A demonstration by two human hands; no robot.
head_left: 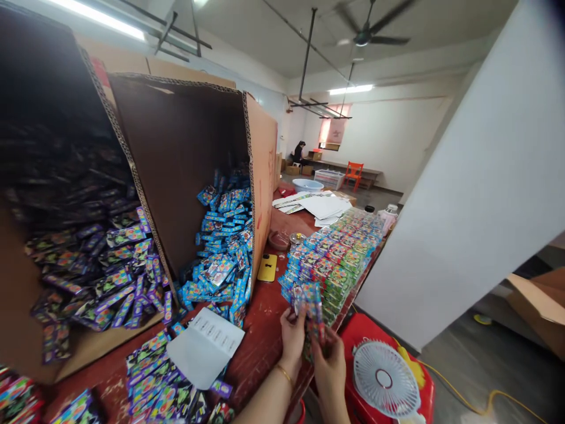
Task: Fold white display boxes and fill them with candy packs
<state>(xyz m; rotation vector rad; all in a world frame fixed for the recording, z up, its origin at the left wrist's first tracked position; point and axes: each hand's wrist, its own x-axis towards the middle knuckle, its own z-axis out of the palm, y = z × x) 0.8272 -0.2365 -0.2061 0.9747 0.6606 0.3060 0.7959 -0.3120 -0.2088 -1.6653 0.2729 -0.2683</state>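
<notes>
**Both hands grip a small bundle of packets at the surface's near edge**

A person's left hand and right hand meet just off the near edge of a worn red surface, fingers closed from either side on a small bundle of colourful packets. The bundle stands roughly upright, its long axis running up from the fingers, and both hands touch it; the left sits slightly higher, a thin bracelet on its wrist. Directly beyond the bundle, along the surface's right edge, lie neat rows of stacked packets, nearer the right hand than anything else on the surface. At the left edge, two big cardboard boxes tipped on their sides spill loose stock: purple packets from one, blue packets from the other. A white sheet of paper lies by the near edge among scattered packets, and a yellow phone rests beside the blue heap. Below the hands, a small white fan sits on a red stool. Far across the room, another person sits at a bench.
</notes>
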